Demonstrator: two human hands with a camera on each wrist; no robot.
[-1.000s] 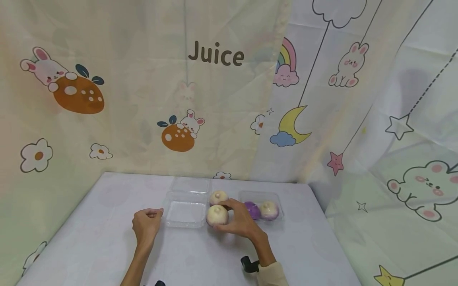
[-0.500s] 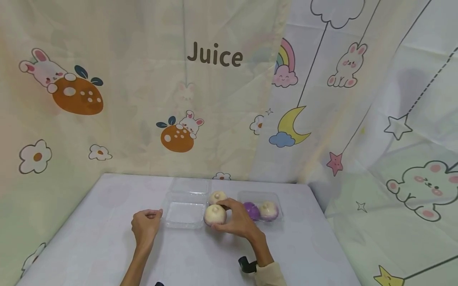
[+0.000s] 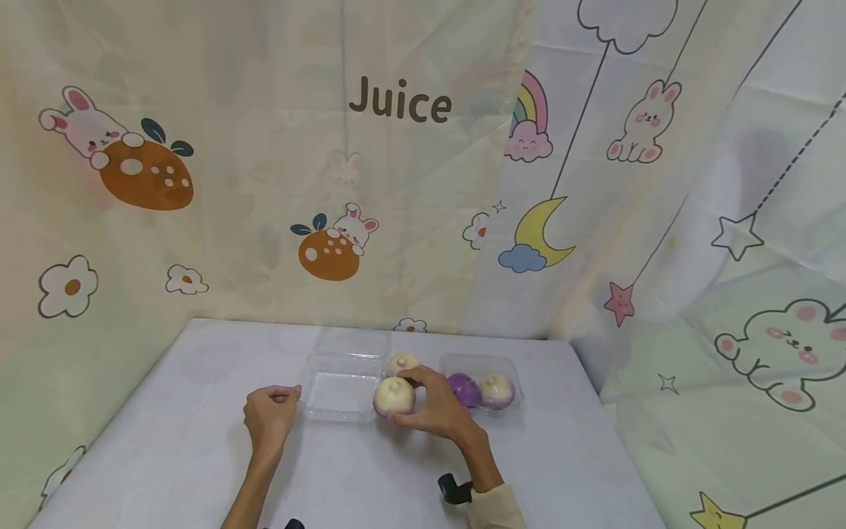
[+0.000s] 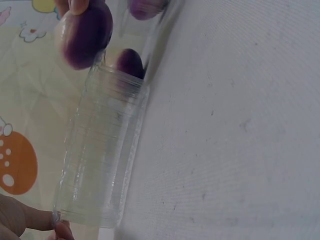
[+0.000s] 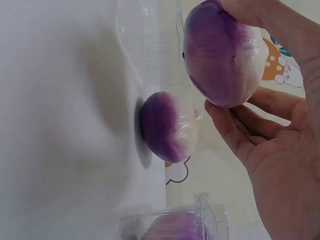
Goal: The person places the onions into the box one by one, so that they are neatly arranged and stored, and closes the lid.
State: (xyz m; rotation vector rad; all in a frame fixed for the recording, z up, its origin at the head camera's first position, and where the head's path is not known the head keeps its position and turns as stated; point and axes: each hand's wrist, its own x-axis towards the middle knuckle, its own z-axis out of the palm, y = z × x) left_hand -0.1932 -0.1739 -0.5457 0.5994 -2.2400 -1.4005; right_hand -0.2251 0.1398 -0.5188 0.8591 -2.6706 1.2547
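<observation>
My right hand (image 3: 439, 408) grips a purple-and-white turnip (image 3: 393, 397) between thumb and fingers, its cream side with a small nub facing up. In the right wrist view this turnip (image 5: 220, 57) is lifted off the table, beside a second turnip (image 5: 167, 127) that sits on it. In the head view the second turnip (image 3: 402, 363) shows just behind the held one. A hinged clear plastic box (image 3: 340, 393) lies with its lid back, left of the held turnip. My left hand (image 3: 271, 415) pinches the box's left edge, plain in the left wrist view by the fingertips (image 4: 42, 220).
To the right stands another clear plastic box (image 3: 518, 367) with a purple round thing (image 3: 465, 390) and a turnip (image 3: 497, 389) inside. A printed cloth (image 3: 231, 242) hangs behind the white table (image 3: 568, 463).
My right hand has shifted slightly left with the turnip, bringing it to the right edge of the open box. My left hand stays at the box's edge.
</observation>
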